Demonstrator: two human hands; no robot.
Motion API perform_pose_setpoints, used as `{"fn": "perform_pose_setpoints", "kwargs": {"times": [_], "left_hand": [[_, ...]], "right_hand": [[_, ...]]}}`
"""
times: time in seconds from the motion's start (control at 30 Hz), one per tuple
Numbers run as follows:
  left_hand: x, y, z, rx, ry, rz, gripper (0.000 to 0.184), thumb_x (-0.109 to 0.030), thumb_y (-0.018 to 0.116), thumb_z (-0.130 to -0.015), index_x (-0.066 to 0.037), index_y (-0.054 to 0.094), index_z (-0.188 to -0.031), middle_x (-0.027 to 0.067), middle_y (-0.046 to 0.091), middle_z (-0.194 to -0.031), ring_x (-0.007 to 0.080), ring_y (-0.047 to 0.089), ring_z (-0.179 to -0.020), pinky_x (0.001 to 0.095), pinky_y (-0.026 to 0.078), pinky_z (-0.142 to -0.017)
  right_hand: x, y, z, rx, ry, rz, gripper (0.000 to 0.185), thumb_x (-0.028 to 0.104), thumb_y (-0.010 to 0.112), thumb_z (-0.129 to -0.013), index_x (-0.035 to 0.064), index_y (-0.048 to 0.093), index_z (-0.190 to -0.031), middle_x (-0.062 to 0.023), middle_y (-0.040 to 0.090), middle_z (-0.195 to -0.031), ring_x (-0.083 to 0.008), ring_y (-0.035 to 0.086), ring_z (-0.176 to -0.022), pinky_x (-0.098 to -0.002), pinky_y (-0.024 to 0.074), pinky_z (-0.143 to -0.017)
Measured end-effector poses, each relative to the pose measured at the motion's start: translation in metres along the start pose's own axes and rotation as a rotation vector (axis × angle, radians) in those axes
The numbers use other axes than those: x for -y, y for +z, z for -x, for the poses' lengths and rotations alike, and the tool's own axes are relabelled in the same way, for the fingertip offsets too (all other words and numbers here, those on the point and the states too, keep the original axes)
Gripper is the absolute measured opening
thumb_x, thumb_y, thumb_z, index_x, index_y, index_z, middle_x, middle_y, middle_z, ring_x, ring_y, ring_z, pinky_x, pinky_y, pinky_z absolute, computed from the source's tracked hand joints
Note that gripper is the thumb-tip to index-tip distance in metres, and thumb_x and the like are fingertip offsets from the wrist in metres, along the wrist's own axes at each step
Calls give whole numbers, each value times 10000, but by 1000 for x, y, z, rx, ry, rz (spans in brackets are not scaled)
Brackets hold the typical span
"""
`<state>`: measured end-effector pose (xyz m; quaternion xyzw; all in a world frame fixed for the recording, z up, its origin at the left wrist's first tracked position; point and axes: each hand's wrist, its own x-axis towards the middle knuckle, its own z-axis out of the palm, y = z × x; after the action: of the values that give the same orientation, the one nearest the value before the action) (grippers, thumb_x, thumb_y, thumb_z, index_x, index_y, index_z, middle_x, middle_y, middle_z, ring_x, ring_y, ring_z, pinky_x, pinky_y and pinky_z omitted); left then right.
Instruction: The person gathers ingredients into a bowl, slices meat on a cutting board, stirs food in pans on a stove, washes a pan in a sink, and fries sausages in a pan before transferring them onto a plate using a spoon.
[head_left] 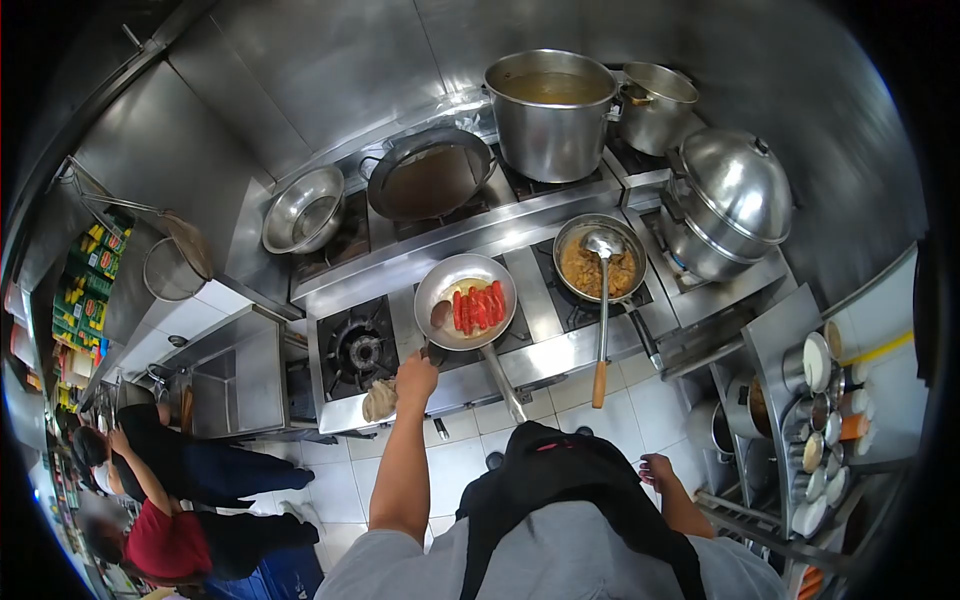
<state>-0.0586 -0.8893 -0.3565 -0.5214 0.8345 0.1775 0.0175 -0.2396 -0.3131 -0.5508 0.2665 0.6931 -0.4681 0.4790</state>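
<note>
My left hand (417, 380) is closed around the dark handle of a cooking spoon (441, 314) whose brownish head rests in a frying pan (437, 281). Several red sausages (479, 308) lie side by side in oil in that pan. The pan's long metal handle (503, 384) points toward me, with no hand on it. A crumpled beige cloth (380, 400) lies at the stove's front edge, just left of my left hand. Low at my right side, my right hand (657, 470) hangs with loosely bent fingers apart and nothing in them.
Right of the pan, a second pan (573, 288) holds brown stew and a ladle (602, 300). Behind stand a wok (427, 183), a metal bowl (303, 210), a large stockpot (555, 135) and a domed steamer (730, 190). Two people (175, 530) are at lower left.
</note>
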Motion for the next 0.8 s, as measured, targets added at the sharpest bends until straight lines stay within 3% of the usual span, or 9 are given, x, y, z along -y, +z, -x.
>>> {"fn": "perform_pose_setpoints", "kwargs": {"times": [0.13,0.53,0.63,0.8], "left_hand": [[-18,-26,21,-25,-11,27,304,-225,523,-936,-11,579,-1143,261,662,-1066,444,630,-1030,521,499,-878],[-28,0,11,9,175,-42,287,-216,505,-944,-43,582,-1159,236,682,-1009,437,647,-967,526,501,-847],[-22,4,2,31,67,-19,286,-213,510,-940,-39,580,-1156,247,682,-981,438,650,-950,532,500,-837],[-30,-11,14,18,105,-31,293,-208,514,-935,-20,574,-1152,271,675,-962,438,652,-944,529,504,-828]], "right_hand": [[-7,1,-1,-16,26,52,149,200,592,-895,103,602,-1007,-38,585,-768,-166,585,-621,-325,497,-555],[-18,-7,-3,-3,75,39,145,201,582,-900,105,592,-1007,-38,574,-765,-161,572,-592,-323,493,-545],[-13,-3,-2,1,58,16,149,206,587,-896,107,590,-1007,-38,573,-763,-162,574,-600,-323,491,-548],[-11,-2,-6,0,10,32,159,220,578,-901,108,599,-1011,-41,581,-771,-162,577,-609,-329,494,-558]]}}
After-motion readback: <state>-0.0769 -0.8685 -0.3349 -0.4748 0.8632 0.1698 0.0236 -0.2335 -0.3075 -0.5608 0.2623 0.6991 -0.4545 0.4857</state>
